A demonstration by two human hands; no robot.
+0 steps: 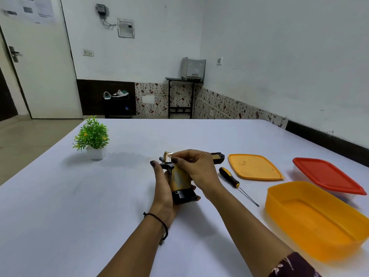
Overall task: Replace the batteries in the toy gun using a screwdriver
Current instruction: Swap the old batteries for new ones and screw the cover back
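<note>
Over the middle of the white cloth-covered surface (60, 206), my left hand (162, 189) grips the handle of the gold-and-black plastic toy gun (179, 180), and my right hand (198, 170) curls over its top, fingertips pinching at the gold rear end. The black-and-yellow-handled screwdriver (229, 176) lies free at 3 o'clock from the gun. The flat orange plastic lid (254, 166) is at 2 o'clock, the open orange plastic tub (315, 218) at 4 o'clock and the small green potted plant (92, 136) at 10 o'clock.
</note>
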